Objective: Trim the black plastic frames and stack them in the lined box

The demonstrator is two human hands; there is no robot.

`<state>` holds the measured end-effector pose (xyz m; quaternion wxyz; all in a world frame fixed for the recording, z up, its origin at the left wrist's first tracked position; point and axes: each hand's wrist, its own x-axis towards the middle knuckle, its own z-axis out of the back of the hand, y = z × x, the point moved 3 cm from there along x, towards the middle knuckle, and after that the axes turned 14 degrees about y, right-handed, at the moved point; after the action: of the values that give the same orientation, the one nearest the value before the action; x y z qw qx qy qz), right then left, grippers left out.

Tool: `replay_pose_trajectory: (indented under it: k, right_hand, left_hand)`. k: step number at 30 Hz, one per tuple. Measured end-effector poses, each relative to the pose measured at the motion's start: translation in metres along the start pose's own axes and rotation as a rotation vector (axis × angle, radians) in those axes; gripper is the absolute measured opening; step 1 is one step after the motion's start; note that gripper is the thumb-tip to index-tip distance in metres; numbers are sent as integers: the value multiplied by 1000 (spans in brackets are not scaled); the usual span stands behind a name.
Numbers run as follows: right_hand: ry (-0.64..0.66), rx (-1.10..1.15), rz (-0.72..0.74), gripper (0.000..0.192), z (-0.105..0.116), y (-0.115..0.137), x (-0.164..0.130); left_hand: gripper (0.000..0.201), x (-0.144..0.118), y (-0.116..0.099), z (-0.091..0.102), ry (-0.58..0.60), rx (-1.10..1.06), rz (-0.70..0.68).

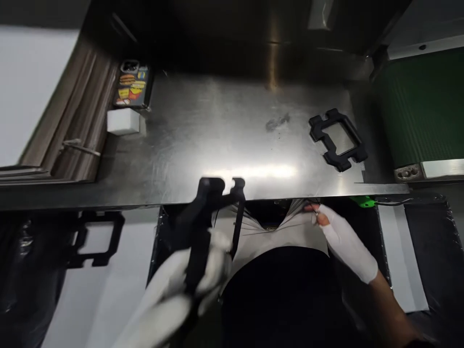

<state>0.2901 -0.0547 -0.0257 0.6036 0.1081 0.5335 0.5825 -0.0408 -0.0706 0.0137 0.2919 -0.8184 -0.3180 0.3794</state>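
Observation:
My left hand [213, 270], in a white glove and smeared by motion, grips a black frame [210, 193] in front of the metal table's edge. The frame is tilted, with its notched end up. My right hand [337, 237] wears a white glove that leaves some fingertips bare. Over my lap its fingers are pinched together; a thin dark thing seems to show at the tips, too small to name. A second black frame [339, 140] with notched edges lies flat on the right side of the metal table [203, 135].
At the left stand stacked cardboard sheets [72, 111], a phone [133, 87] in a food-print case and a white block [123, 121]. Another black frame [99, 239] is at lower left. A green conveyor belt [427, 106] is at right, and a green-handled tool [364, 201] is under the table edge.

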Motion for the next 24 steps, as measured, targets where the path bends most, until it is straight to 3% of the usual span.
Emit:
replay_pose_trajectory:
  k: [3, 6, 8, 11, 15, 21, 24]
  right_hand:
    - [-153, -166, 55, 36, 22, 28, 33]
    - [-105, -344, 100, 27, 23, 55, 70]
    - [-57, -543, 110, 27, 12, 69, 89]
    - [20, -819, 181, 33, -16, 86, 105]
    - [97, -904, 300, 36, -45, 97, 107]
    - [92, -908, 230, 45, -40, 100, 114]
    - [111, -902, 199, 39, -35, 101, 118]
  left_hand:
    - [40, 56, -45, -3, 28, 111, -163]
    - [35, 106, -68, -5, 82, 112, -214]
    - [31, 123, -73, -6, 99, 101, -210]
    - [21, 128, -72, -6, 106, 122, -175]
    - [19, 125, -69, -11, 127, 139, -130]
    - [19, 129, -65, -15, 112, 165, -116]
    - [20, 128, -64, -14, 114, 175, -109]
